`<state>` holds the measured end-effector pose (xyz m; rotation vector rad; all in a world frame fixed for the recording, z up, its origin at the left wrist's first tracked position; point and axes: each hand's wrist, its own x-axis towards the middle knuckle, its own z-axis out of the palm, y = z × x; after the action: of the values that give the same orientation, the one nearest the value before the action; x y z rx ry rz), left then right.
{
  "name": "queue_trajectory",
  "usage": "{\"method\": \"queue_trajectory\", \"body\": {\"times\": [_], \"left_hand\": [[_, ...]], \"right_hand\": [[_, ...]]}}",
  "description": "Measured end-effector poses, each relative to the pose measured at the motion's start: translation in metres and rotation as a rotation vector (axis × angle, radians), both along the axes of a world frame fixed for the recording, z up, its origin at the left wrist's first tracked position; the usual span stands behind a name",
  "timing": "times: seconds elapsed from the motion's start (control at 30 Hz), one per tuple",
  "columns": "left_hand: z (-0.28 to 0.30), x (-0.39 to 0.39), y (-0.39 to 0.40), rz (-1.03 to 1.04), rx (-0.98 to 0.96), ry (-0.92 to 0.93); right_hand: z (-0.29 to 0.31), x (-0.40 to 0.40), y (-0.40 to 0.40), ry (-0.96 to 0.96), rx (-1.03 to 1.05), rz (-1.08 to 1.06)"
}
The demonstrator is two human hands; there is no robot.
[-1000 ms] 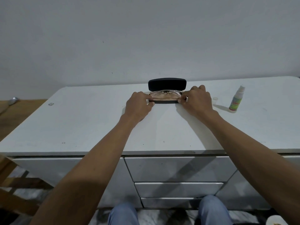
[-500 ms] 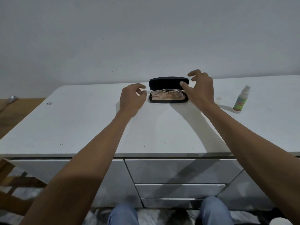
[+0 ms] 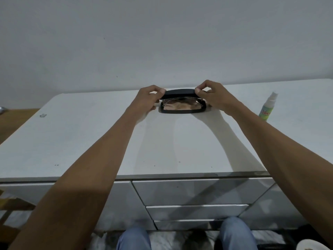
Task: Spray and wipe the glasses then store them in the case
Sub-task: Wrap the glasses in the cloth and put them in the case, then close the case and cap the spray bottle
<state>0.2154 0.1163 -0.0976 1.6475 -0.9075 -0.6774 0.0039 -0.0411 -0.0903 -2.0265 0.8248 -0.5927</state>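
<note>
Centrally, upper middle of frame: black glasses case (image 3: 182,110), lying on white cabinet top (image 3: 90,141), lid (image 3: 178,92) partly raised over base. Glasses (image 3: 180,103) inside base, clear lenses over a tan cloth lining; frame detail too faint to tell.

Left hand (image 3: 146,98): at left end of case, thumb and fingertips pinched on left end of lid. Right hand (image 3: 214,98): at right end of case, thumb and forefinger pinched on right end of lid. Both forearms reaching up from lower corners of frame, crossing cabinet front edge.

Far right of frame: small spray bottle (image 3: 268,107), upright, green label, white nozzle, well apart from case and clear of right hand.

Left of frame: small pale object (image 3: 42,115) on cabinet top, unidentifiable. Bare grey wall (image 3: 162,42) behind.

Lower frame: drawer fronts (image 3: 194,193) below top; knees in blue jeans (image 3: 133,239) at bottom edge. Wooden surface (image 3: 14,120) at far left edge.

Between hands and spray bottle: bare top only, nothing obstructing.
</note>
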Motion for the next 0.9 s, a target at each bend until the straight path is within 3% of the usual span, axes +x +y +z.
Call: {"method": "queue_trajectory", "body": {"times": [0.1,0.5,0.73,0.9], "left_hand": [[-0.004,0.002,0.011,-0.078,-0.006,0.024],[-0.019,-0.01,0.018,-0.055,-0.063,0.018],[-0.032,-0.028,0.015,0.05,-0.045,-0.326],[-0.029,-0.021,0.008,0.074,-0.078,-0.333]], "right_hand": [[-0.009,-0.012,0.002,0.003,-0.049,0.079],[-0.03,-0.017,0.021,-0.035,-0.211,0.024],[-0.033,-0.007,0.041,0.012,-0.28,-0.033],[-0.032,-0.005,0.032,0.066,-0.338,-0.04]]}}
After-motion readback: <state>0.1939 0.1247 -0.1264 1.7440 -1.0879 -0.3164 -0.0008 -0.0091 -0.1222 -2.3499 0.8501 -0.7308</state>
